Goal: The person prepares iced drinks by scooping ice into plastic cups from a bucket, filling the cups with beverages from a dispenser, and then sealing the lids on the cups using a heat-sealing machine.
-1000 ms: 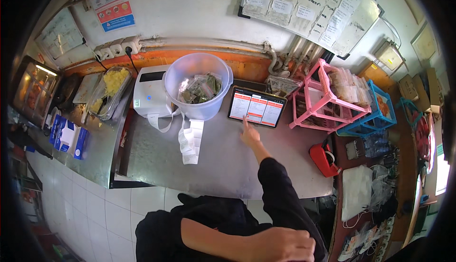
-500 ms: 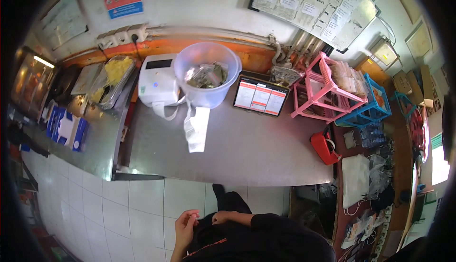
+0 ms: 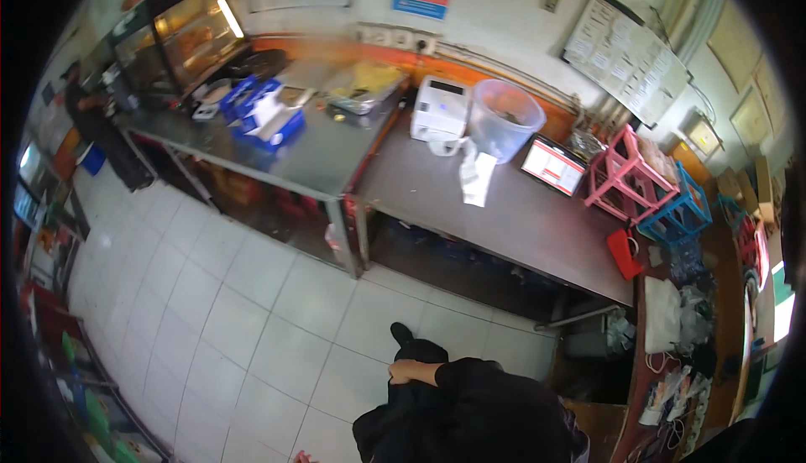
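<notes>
My right hand (image 3: 405, 371) rests low against my dark clothing, above the tiled floor. Its fingers look curled in, and whatever may be inside them is hidden. Only the fingertips of my left hand (image 3: 302, 457) show at the lower edge, so its state is unclear. Both hands are apart from the steel table (image 3: 420, 192) ahead. On that table stand a white label printer (image 3: 440, 109), a clear plastic tub (image 3: 504, 137) with things inside, and a tablet (image 3: 554, 167) with a lit screen. A white paper strip (image 3: 477, 179) hangs from the printer across the tabletop.
Pink (image 3: 620, 179) and blue plastic racks (image 3: 678, 211) stand at the right, near a red object (image 3: 624, 253). To the left, another steel table (image 3: 311, 156) holds a blue-and-white box (image 3: 273, 119) and a heated display case (image 3: 195, 35). A person (image 3: 101, 123) stands far left.
My view has swung left and back, showing more floor, the left table and a person. My left hand has dropped almost out of view; my right hand stays against my clothing.
</notes>
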Motion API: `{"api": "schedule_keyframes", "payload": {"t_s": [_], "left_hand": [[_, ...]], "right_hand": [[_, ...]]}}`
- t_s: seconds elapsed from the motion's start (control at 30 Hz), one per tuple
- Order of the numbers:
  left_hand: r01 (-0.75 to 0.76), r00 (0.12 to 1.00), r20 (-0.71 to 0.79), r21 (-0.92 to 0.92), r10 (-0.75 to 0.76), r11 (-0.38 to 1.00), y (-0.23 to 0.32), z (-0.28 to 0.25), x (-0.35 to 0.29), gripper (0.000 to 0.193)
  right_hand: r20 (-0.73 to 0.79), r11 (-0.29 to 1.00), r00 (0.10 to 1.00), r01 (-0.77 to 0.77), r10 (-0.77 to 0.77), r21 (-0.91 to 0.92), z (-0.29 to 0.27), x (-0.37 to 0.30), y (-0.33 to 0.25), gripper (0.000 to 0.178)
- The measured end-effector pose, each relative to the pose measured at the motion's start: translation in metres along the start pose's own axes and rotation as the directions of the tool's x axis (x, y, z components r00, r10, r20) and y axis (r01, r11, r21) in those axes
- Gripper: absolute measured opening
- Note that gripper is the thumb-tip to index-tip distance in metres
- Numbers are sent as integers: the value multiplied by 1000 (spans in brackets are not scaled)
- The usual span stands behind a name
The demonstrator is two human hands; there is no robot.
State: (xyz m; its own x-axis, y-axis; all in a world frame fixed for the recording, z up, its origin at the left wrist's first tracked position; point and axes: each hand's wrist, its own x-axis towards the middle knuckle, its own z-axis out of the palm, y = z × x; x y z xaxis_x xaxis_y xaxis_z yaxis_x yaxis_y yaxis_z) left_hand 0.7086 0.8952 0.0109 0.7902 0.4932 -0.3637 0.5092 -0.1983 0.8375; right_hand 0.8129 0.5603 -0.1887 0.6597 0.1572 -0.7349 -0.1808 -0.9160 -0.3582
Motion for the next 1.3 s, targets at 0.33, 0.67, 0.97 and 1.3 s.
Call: {"api": "schedule_keyframes", "payload": {"t_s": [0.33,0.67,0.97,1.3], "left_hand": [[277,949,-31,560,-315,781,-253,-115,54,42],[-104,954,284,617,-98,780,-203,-140,155,43],[-82,937,292,715,-191,694,-163,-174,207,57],[-6,882,364,644,-299,765,-161,-124,187,45]], "right_hand": [[68,970,990,106,-123,217,86,6,-140,32],[97,985,995,-37,21,166,132,-22,-87,31],[94,923,968,-249,231,292,120,-9,-127,31],[47,868,963,-261,266,422,138,6,-96,40]]}}
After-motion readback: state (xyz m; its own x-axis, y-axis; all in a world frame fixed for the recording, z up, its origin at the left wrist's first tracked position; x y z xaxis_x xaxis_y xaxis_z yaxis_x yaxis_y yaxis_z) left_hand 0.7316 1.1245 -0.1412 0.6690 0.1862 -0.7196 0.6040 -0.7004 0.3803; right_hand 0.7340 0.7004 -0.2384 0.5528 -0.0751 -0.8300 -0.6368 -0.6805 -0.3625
